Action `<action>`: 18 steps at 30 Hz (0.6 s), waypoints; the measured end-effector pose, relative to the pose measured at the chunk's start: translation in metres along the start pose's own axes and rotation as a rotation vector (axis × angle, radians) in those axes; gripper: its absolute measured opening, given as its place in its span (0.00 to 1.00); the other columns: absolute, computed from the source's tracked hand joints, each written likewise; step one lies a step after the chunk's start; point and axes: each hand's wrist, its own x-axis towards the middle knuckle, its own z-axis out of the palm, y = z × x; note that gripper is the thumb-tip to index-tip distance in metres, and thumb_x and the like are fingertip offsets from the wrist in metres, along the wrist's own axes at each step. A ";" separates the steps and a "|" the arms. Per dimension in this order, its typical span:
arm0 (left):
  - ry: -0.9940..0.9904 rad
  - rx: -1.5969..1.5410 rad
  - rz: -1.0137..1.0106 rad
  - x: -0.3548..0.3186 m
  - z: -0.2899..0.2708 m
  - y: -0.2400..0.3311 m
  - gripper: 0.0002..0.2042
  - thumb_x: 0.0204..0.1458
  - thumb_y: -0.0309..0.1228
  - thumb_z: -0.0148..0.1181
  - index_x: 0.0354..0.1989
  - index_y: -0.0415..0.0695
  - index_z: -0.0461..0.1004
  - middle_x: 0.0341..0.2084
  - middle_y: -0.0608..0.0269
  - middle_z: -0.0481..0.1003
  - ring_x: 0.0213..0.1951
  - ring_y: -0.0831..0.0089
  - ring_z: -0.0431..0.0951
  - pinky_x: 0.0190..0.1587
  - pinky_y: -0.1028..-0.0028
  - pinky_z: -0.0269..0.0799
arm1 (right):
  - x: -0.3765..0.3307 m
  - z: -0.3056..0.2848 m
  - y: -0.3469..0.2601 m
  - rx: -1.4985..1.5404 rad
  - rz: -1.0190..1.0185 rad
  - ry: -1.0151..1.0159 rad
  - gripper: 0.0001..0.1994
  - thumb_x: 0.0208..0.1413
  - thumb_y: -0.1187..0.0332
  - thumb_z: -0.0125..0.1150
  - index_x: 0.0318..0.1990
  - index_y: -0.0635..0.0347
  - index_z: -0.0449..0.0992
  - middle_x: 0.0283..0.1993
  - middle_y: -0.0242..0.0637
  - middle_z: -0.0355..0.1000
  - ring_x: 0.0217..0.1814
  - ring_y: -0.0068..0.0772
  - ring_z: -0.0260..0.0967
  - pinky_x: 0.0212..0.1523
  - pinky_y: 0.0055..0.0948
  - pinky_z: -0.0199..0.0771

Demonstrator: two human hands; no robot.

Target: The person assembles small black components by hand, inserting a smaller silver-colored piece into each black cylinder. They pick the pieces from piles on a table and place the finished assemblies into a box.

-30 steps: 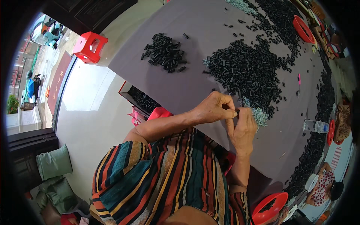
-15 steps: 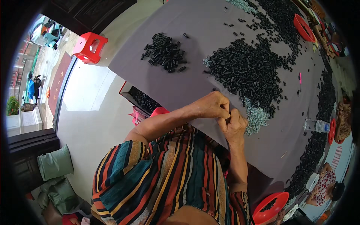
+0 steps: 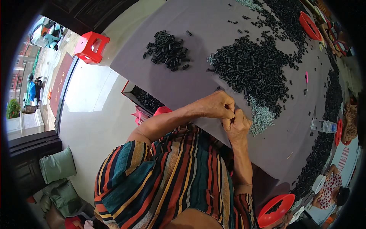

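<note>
At the near edge of the grey counter [image 3: 198,82], we bring our two hands together, left hand [image 3: 215,107] curled from the left with bent elbow, right hand [image 3: 237,124] rising from below, their fingertips pinched against each other on something too small for us to make out. Just beside the right hand we count one small heap of pale grey pieces [image 3: 261,116], and beyond it two piles of black tubes: a big one [image 3: 251,70] and a smaller one [image 3: 167,49]. We also count one red stool [image 3: 90,46] on the floor and one red bowl [image 3: 275,210] by our right elbow.
</note>
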 end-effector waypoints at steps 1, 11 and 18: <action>-0.004 0.000 -0.007 0.000 -0.001 0.001 0.07 0.37 0.29 0.58 0.20 0.37 0.72 0.15 0.65 0.70 0.22 0.80 0.67 0.25 0.78 0.62 | 0.000 0.000 0.000 0.012 0.004 -0.004 0.15 0.46 0.64 0.59 0.19 0.58 0.59 0.12 0.36 0.59 0.11 0.35 0.60 0.13 0.31 0.61; 0.810 0.657 0.172 -0.002 -0.067 0.003 0.07 0.42 0.30 0.56 0.26 0.39 0.71 0.20 0.57 0.73 0.25 0.63 0.74 0.29 0.67 0.67 | 0.019 -0.022 0.011 0.067 0.228 -0.173 0.04 0.51 0.74 0.55 0.33 0.63 0.68 0.30 0.42 0.67 0.29 0.44 0.67 0.28 0.36 0.67; 0.977 1.192 -0.010 0.002 -0.103 -0.033 0.06 0.43 0.31 0.56 0.27 0.43 0.69 0.24 0.56 0.71 0.31 0.57 0.72 0.36 0.61 0.65 | 0.027 -0.010 0.000 0.071 0.210 -0.254 0.03 0.50 0.74 0.54 0.32 0.61 0.69 0.31 0.42 0.67 0.30 0.47 0.67 0.29 0.38 0.66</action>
